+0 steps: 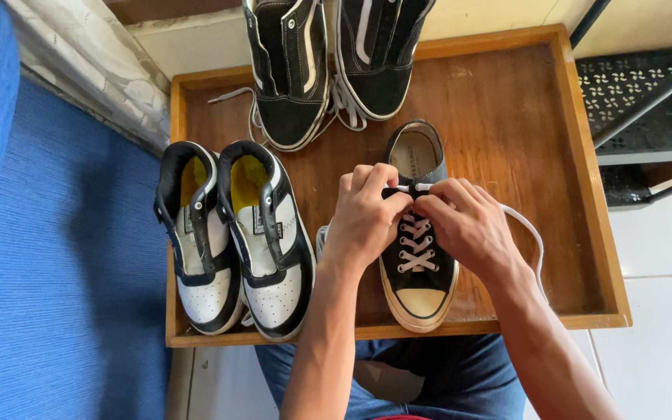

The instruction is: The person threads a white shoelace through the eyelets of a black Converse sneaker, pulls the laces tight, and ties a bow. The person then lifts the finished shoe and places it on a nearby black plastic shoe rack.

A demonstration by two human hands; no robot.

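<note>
A black low-top canvas sneaker [418,272] with a cream toe cap and white laces stands on a wooden tray [523,148], toe toward me. My left hand [363,218] pinches the lace at the upper eyelets on the shoe's left side. My right hand [468,225] grips the white lace [526,225] at the same spot from the right; a loop of it trails off to the right across the tray. Both hands touch each other over the shoe's tongue.
A black-and-white pair of sneakers [235,233] with yellow insoles sits at the tray's left. Another black pair with white stripes [328,62] stands at the back. Blue fabric [56,257] lies left, white floor tiles [655,311] right, a dark metal rack [647,93] far right.
</note>
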